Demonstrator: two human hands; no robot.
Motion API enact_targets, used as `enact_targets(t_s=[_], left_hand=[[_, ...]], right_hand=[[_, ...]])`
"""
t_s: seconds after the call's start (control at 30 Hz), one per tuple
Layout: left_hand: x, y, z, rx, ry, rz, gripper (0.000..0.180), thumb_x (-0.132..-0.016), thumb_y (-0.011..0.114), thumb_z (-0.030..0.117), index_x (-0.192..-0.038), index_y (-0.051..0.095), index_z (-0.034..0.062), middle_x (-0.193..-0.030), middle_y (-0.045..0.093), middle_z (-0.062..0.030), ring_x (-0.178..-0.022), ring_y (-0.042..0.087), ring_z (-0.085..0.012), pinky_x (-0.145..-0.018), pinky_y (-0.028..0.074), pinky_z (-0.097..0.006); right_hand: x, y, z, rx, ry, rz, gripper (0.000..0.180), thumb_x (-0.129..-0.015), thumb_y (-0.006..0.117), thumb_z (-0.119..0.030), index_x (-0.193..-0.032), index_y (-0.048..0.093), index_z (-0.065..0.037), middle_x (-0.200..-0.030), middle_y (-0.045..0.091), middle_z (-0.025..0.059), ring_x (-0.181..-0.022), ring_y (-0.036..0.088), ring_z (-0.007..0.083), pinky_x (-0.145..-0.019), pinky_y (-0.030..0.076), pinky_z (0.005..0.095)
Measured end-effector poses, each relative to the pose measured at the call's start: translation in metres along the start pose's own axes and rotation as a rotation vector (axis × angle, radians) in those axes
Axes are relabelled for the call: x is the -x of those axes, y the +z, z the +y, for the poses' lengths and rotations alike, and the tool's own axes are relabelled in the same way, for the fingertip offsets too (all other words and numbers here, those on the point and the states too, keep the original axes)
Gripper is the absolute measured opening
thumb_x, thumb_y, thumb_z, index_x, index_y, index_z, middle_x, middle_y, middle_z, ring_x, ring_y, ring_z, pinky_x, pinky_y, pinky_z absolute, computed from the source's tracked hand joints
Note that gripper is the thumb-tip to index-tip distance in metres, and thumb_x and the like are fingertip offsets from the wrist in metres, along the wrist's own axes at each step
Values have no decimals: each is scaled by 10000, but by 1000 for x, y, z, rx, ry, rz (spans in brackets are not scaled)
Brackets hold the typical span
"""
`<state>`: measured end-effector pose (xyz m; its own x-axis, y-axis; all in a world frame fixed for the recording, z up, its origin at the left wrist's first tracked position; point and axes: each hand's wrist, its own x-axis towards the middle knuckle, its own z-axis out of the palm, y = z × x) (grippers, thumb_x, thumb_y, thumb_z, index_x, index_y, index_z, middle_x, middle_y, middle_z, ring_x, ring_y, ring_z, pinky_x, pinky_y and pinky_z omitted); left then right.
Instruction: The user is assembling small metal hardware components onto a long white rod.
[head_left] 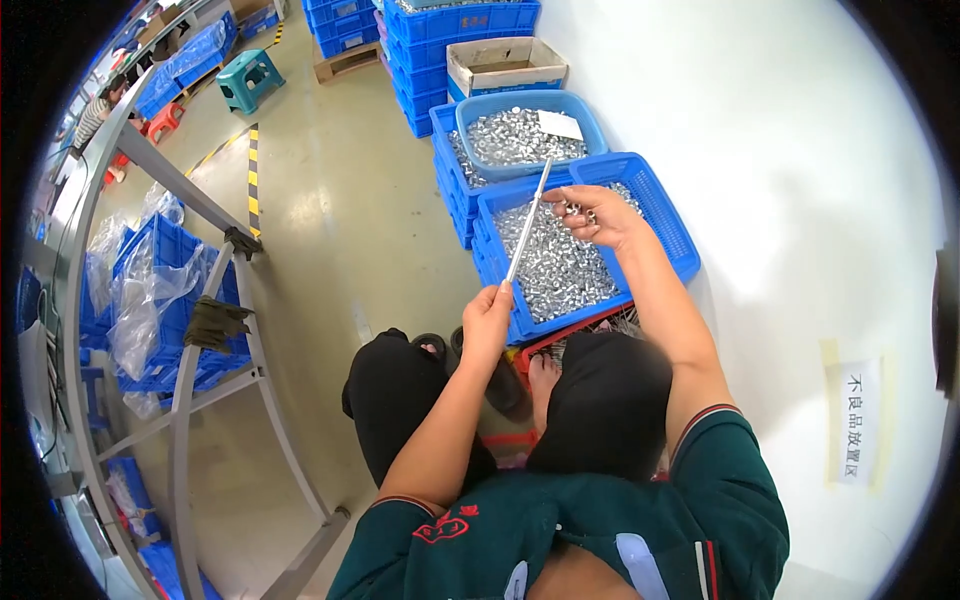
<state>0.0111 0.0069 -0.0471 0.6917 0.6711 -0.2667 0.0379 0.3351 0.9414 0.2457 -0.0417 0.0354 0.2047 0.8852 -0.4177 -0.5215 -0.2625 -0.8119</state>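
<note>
Viewing remotely through the head camera, I log from the left: a grey metal frame (180,420) with dark cloth (217,322) wrapped on one leg, and beyond it blue crates (172,245) draped with clear plastic (135,320). Right of these, a yellow-and-black tape strip (254,180) marks the floor; a green stool (250,80) stands farther back, near the strip's far end. At centre, my left hand (486,315) is closed around the lower end of a slim, silvery metal rod (527,222). The rod slants up and to the right, over the left part of a blue bin (495,265) heaped with small metal pieces (560,280). I cannot tell whether any pieces are threaded on it. Behind this bin sits a light-blue tub (520,101), also filled with shiny pieces, a white card (560,125) lying on them; an open carton (480,62) stands behind the tub. My right hand (605,218) is above the bin, fingers curled narrow around several small metal sleeves (590,215). Its fingertips are close beside the rod's upper part; contact cannot be confirmed. Under the right forearm, a blue perforated basket (665,225) adjoins the bin. Far right: a white wall (780,150) bearing a taped paper sheet (855,420).
</note>
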Motion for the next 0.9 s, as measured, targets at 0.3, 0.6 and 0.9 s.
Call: enact_targets(t_s=[0.3,0.6,0.9], left_hand=[[1,0,27,440,-279,-391,196,-934,371,252,-956,460,79,-580,331,19,-466,283,-75,-446,269,-217],[10,0,26,379,-283,-367,266,-926,398,296,-1081,511,111,-564,310,56,-490,284,-39,-444,235,-190],[0,-5,-4,-79,58,27,271,-862,526,280,-761,587,36,-570,389,66,-500,303,-18,-444,224,-195]], right_hand=[[-13,-36,-1,-355,-164,132,204,-839,577,-181,-932,511,-11,-718,504,33,-440,349,36,-330,236,144],[-9,-34,-1,-538,-202,134,221,-842,576,-199,-952,501,-22,-688,468,23,-457,346,33,-331,234,144],[4,-32,-16,-483,-294,102,229,-849,544,-140,-1018,488,4,-746,485,53,-486,366,45,-348,268,147]])
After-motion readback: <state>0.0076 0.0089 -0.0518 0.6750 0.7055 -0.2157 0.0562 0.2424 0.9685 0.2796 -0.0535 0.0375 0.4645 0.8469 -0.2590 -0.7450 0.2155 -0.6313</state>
